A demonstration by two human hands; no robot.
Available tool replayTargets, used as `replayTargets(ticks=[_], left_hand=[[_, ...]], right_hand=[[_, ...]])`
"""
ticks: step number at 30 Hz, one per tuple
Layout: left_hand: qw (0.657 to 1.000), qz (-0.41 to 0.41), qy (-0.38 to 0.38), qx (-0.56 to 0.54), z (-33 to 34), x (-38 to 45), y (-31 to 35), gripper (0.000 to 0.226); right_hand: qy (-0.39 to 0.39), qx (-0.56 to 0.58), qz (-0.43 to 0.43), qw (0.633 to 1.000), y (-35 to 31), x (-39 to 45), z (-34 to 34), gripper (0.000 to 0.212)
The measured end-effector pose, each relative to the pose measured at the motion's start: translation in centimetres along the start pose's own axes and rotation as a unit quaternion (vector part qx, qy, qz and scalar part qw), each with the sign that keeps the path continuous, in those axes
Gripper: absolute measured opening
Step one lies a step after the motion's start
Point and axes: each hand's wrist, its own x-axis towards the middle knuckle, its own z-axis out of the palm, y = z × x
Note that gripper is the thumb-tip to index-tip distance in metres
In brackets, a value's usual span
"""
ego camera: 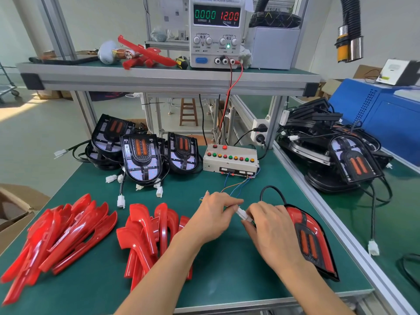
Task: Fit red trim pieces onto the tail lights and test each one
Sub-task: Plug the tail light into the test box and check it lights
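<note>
A tail light with red trim fitted (312, 239) lies on the green mat at the right, its black cable looping up behind my hands. Between the two hands sits a white plug connector (242, 213). My left hand (213, 215) pinches one end of it, on the side of the thin coloured wires from the test box (230, 161). My right hand (271, 228) grips the other end. Two heaps of loose red trim pieces (61, 235) (147, 233) lie at the left. Bare tail lights (142, 155) stand stacked at the back left.
The power supply (217, 30) on the upper shelf reads 0.000 A and 12.00 V, with red and black leads running down to the test box. More tail lights (338, 153) are piled beyond the aluminium rail at the right. A cardboard box (13, 212) stands at the far left.
</note>
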Motion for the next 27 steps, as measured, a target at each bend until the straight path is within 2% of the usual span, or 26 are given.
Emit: replayTargets(ticks=[4, 9, 13, 20, 27], left_hand=[[1.0, 0.009, -0.024, -0.01, -0.6, -0.3, -0.3, 0.035], [0.99, 0.076, -0.04, 0.111, -1.2, -0.2, -0.6, 0.03], [0.976, 0.132, -0.064, 0.16, -1.3, 0.3, -0.3, 0.02], [0.97, 0.155, -0.097, 0.162, -1.3, 0.4, -0.7, 0.019], [0.958, 0.18, -0.109, 0.195, -2.0, 0.9, -0.4, 0.019]], right_hand=[[-0.001, 0.009, 0.016, 1.0, 0.1, 0.0, 0.0, 0.031], [-0.006, 0.016, 0.014, 1.0, 0.1, 0.1, 0.0, 0.03], [-0.023, 0.021, 0.004, 1.0, 0.3, 0.0, 0.0, 0.027], [-0.047, 0.001, 0.005, 0.999, 0.1, -0.2, -0.3, 0.031], [-0.076, -0.015, -0.028, 0.997, 0.5, 0.1, -1.3, 0.028]])
